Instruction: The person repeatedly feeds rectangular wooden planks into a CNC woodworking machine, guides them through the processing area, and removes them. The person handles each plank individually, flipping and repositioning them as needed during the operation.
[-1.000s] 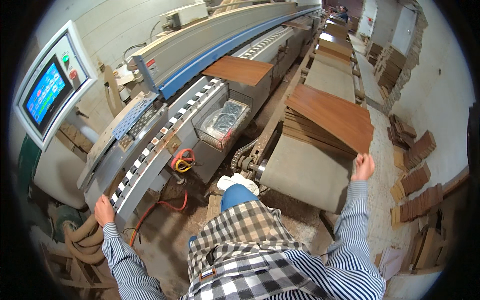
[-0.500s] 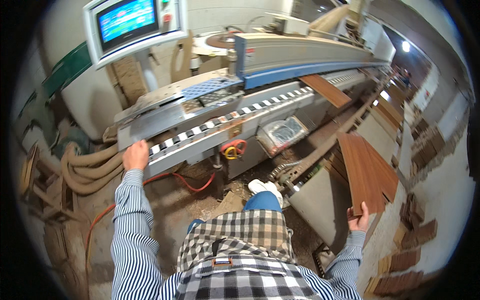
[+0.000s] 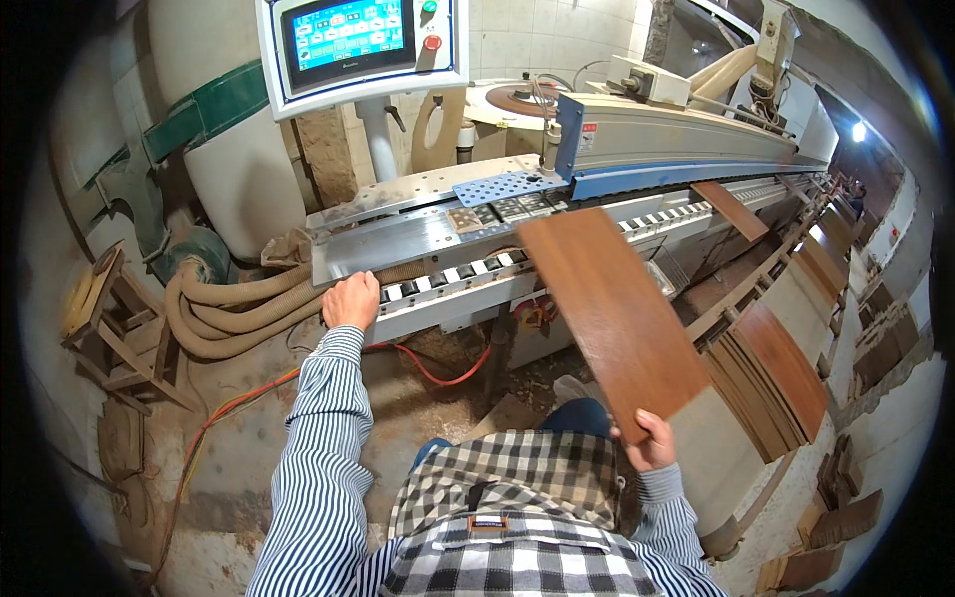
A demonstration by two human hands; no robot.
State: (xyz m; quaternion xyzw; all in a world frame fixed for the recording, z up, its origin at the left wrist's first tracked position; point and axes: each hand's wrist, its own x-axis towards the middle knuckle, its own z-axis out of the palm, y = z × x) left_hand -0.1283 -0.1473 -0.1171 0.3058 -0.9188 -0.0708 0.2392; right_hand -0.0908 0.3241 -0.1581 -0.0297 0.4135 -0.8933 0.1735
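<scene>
Near to far, as I see it from my remote seat: lowest lies the checked apron (image 3: 497,532), and just beyond it my right hand (image 3: 652,444) is clamped on the near end of a brown board (image 3: 612,308), with part of the grip hidden. The board slants away in the air between the belt (image 3: 718,466) and the rail (image 3: 438,308), its far end overlapping the rail in this view (whether the two touch I cannot tell). My left hand (image 3: 351,300), well apart from the right, is curled at the rail's near end and holds nothing that shows; whether it grips the rail I cannot tell. Held by one end only, the board should tend, I judge, to dip and twist at the other; I would hold the wrist firm, support the far part with the free hand, and guard the corners from knocks against the rollers (image 3: 439,281). Beyond the right hand, a stack (image 3: 753,390) of boards sits on the belt. Farther off, a screen (image 3: 348,40) stands over the machine, and a second board (image 3: 731,210) lies across the rail near the blue-edged beam (image 3: 686,139).
</scene>
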